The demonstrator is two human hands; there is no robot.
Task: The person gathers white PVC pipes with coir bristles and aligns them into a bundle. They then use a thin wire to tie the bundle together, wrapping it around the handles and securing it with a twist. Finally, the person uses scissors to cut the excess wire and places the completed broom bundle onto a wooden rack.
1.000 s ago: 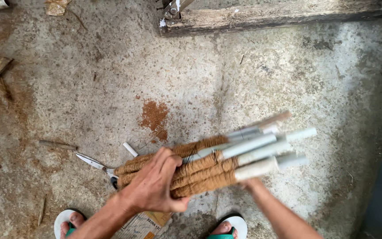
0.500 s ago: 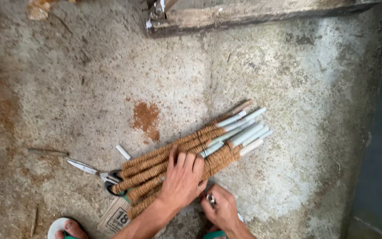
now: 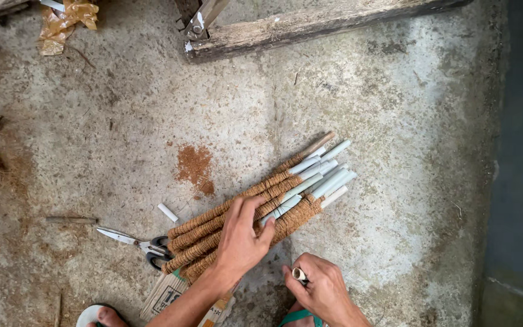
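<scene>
Grey-handled steel scissors (image 3: 146, 243) lie left of the bundle of coir-wrapped pale pipes (image 3: 261, 203) on the concrete floor (image 3: 394, 151). The left hand (image 3: 243, 239) presses flat, fingers spread, on the bundle. The right hand (image 3: 319, 287) curls around a small pale tube stub (image 3: 299, 275).

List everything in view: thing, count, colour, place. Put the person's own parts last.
coir-wrapped poles: a bundle, count unclear, brown wrap with pale grey bare ends, lying on the floor at centre
scissors: one, metal blades, dark handles, left of the bundle
short white tube piece: one, beside the scissors
brown dust patch: one, above the bundle
wooden beam: one, weathered grey, top
crumpled wrapper: one, tan, top left
concrete floor: grey
left hand: pressing on the bundle
right hand: holding a small tube
</scene>
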